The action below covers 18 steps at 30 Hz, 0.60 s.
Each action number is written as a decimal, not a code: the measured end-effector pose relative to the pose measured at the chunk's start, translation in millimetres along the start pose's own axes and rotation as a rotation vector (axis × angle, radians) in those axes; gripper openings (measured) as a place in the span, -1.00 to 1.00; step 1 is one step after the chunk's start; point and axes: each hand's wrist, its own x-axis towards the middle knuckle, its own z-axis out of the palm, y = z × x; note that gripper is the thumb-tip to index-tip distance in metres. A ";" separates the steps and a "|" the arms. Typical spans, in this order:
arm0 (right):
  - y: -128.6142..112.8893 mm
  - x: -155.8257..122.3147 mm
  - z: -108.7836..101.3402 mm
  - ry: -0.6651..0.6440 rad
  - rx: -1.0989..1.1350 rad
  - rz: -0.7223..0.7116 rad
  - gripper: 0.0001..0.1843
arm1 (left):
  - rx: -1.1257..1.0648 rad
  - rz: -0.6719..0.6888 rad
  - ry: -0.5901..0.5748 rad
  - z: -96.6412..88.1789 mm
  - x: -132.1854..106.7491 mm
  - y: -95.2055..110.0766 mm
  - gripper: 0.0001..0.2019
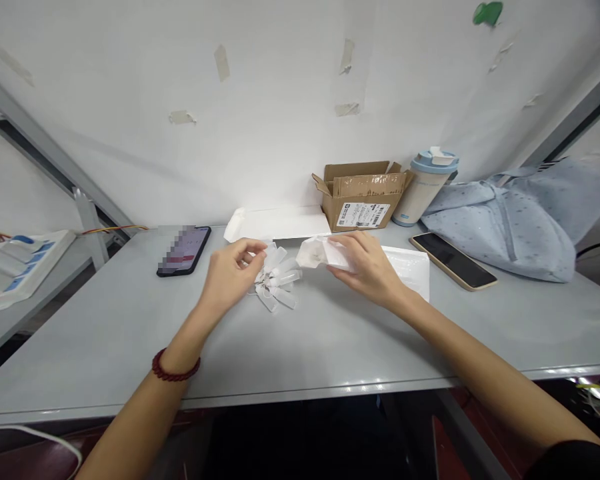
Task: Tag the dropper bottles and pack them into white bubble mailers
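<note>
A fan of small clear plastic strips [283, 277] lies on the grey table. Beside its upper left edge, my left hand [237, 267] has thumb and fingertips pinched together. Whatever sits between those fingertips is too small to make out. My right hand [365, 267] is wrapped from above around a small white carton [317, 253], whose open end points left toward the strips. Under and behind that hand lies a shiny white packet [410, 270]. A longer white box [280, 223] rests against the wall, behind both hands.
A brown cardboard box [363, 200] and a blue-lidded cup [425, 187] stand by the wall. A phone [453, 260] and a pale blue bag [505, 227] are at right. Another phone [185, 251] lies at left, a power strip [25, 267] farther left. The table's front edge [305, 395] is near me.
</note>
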 end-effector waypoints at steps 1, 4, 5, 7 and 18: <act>2.6 0.7 -1.4 0.012 -0.006 0.015 -0.60 | 0.060 -0.021 -0.050 -6.9 4.1 -3.3 -0.84; 7.6 1.8 -3.9 0.031 -0.018 0.041 -0.60 | 0.146 -0.051 -0.222 -21.1 11.4 -12.9 -0.78; 8.3 1.8 -4.0 0.033 -0.021 0.045 -0.60 | 0.154 -0.061 -0.281 -23.1 12.0 -15.2 -0.77; 8.4 1.4 -3.4 0.029 -0.027 0.046 -0.60 | 0.170 -0.084 -0.398 -23.4 11.4 -17.8 -0.75; 5.7 -0.5 0.8 -0.020 -0.041 0.012 -0.59 | 0.060 -0.050 -0.309 -17.8 8.3 -12.0 -0.81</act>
